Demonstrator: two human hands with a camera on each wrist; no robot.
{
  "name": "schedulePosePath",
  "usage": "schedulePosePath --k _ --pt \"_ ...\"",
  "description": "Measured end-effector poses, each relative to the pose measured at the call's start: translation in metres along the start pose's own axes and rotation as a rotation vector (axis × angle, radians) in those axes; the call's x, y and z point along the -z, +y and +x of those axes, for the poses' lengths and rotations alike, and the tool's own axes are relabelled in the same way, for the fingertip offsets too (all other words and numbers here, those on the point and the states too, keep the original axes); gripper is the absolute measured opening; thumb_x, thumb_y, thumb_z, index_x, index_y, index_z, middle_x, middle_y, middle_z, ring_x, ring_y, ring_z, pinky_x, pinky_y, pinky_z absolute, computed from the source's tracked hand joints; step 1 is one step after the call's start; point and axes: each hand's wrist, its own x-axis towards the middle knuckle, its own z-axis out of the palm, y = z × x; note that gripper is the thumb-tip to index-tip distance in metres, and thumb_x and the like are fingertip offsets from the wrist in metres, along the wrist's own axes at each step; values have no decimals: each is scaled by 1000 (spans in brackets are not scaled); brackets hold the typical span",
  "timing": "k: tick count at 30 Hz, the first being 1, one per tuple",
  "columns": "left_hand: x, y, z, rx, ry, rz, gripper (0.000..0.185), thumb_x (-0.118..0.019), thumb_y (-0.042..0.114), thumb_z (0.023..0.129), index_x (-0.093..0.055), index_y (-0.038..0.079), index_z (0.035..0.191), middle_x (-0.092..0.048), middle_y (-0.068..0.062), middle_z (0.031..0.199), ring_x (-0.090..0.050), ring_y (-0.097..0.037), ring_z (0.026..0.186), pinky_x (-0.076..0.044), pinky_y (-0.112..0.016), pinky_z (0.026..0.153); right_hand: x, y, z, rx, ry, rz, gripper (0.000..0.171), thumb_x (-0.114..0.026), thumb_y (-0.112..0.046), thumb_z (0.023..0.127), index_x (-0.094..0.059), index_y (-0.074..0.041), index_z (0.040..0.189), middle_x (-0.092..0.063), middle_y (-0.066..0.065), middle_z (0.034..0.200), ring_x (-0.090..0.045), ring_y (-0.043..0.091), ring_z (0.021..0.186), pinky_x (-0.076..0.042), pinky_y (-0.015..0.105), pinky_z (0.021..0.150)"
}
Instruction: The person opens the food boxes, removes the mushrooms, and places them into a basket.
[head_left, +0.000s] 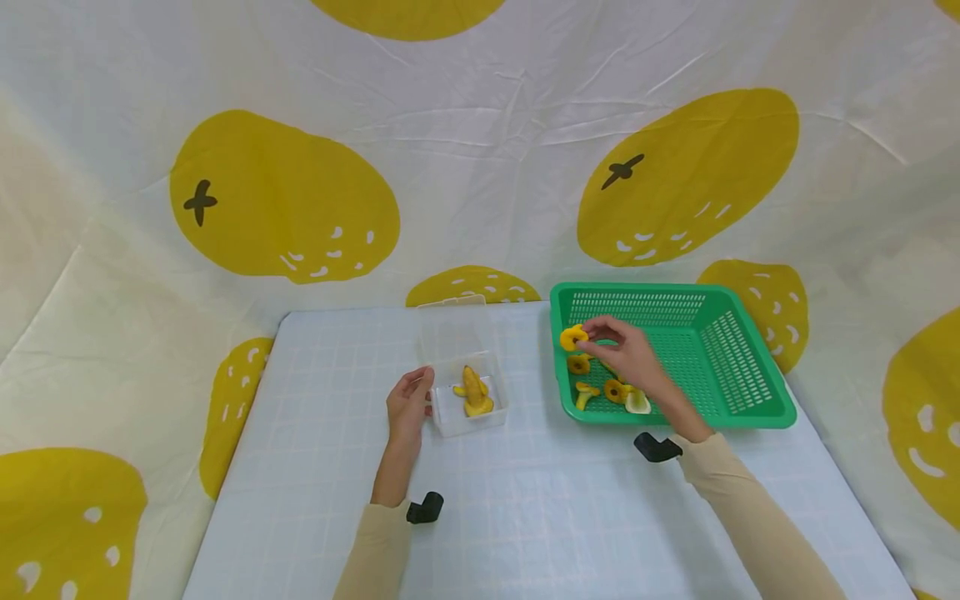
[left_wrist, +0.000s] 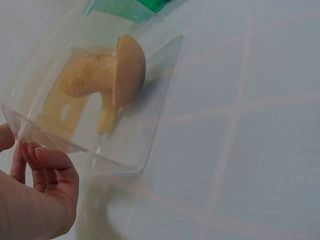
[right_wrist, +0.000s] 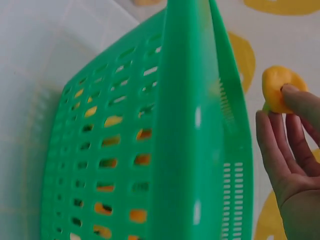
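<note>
A small clear plastic box (head_left: 450,427) stands on the table with its see-through lid (head_left: 452,333) flipped open toward the back. Yellow-brown toy mushrooms (left_wrist: 131,72) lie inside it, one with a rounded cap. My left hand (head_left: 408,407) holds the box at its left side, thumb and curled fingers at the rim. Over the left end of a green basket (head_left: 750,421), my right hand (head_left: 628,357) pinches a bright yellow mushroom (right_wrist: 279,89) between thumb and fingers, above the rim. Beneath it, several yellow mushrooms (head_left: 587,395) and a pale green-white piece (head_left: 637,402) lie in the basket.
The table (head_left: 510,517) has a pale checked cloth. A white curtain (head_left: 480,183) with large yellow fruit prints hangs right behind the box and basket. The basket has high slotted walls. Black wrist cameras (head_left: 426,508) stick out from both sleeves.
</note>
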Motion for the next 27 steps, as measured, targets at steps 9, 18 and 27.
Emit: schedulePosePath --k 9,18,27 --pt "0 1 -1 6 3 9 39 -75 39 95 -70 12 122 -65 -15 111 -53 -15 77 -44 -18 55 14 9 -4 -99 -6 -134 22 -72 -8 97 -66 3 115 -68 20 110 -67 31 100 -52 15 80" --pt "0 0 -1 2 -3 9 40 -75 40 95 -69 11 122 -65 -17 114 -52 -13 76 -44 -18 55 21 17 -11 -212 -40 -289 24 -73 -11 97 -65 3 115 -66 20 108 -68 38 101 -56 27 79" --pt "0 2 -2 13 -2 12 39 -74 39 96 -69 12 123 -64 -18 117 -52 -15 78 -44 -18 55 25 31 -21 -251 -129 -356 18 -73 -8 96 -68 2 110 -69 16 101 -70 33 93 -57 31 73"
